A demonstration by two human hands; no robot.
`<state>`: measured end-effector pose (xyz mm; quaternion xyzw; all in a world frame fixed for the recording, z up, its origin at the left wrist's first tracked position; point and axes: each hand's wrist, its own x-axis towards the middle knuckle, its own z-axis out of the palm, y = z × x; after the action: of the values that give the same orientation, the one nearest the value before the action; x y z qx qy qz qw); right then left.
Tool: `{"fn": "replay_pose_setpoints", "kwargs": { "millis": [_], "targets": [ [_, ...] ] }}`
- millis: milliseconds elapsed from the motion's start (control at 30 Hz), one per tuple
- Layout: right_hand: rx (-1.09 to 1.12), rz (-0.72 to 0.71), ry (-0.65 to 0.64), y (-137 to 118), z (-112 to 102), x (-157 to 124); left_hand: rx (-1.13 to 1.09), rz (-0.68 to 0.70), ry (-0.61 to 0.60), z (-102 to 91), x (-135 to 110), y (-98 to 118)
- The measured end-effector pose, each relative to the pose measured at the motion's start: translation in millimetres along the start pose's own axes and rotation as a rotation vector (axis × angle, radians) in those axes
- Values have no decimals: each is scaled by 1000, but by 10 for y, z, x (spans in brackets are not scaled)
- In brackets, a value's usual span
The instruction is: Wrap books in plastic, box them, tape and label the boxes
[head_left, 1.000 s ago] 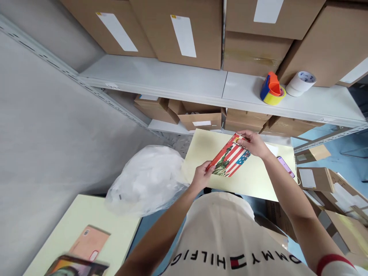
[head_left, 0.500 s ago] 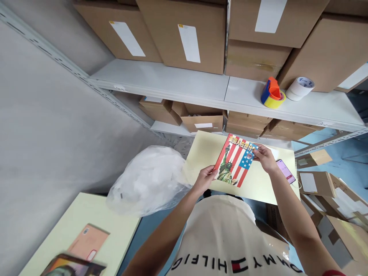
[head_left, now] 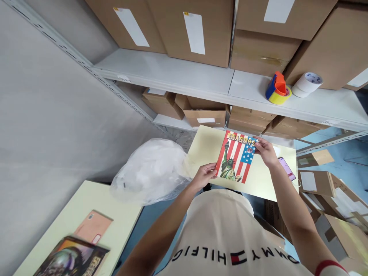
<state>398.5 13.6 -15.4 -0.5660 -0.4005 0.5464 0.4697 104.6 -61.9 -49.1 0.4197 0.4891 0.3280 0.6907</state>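
Observation:
A book [head_left: 237,156] with a stars-and-stripes cover and a green statue is held face up just above a pale yellow table [head_left: 207,147]. My left hand [head_left: 203,175] pinches its lower left corner. My right hand [head_left: 266,152] grips its upper right corner. Both hands are closed on the book.
A crumpled clear plastic bag [head_left: 149,170] lies left of the table. A phone [head_left: 286,168] lies on the table's right side. Another book [head_left: 70,262] and a pink phone [head_left: 92,227] lie on a second table at lower left. Tape rolls [head_left: 277,92] sit on the shelf under cardboard boxes [head_left: 198,30].
The book has turned from tilted on edge to flat with its cover facing up. Both hands kept their hold while my right hand moved right.

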Motion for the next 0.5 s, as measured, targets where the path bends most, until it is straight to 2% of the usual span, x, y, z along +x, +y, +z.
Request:
{"fn": "replay_pose_setpoints", "kwargs": {
  "millis": [500],
  "targets": [
    [8,-34,-13,-25,-86,-25,-63,-29,-18,31,97,-21]
  ]
}}
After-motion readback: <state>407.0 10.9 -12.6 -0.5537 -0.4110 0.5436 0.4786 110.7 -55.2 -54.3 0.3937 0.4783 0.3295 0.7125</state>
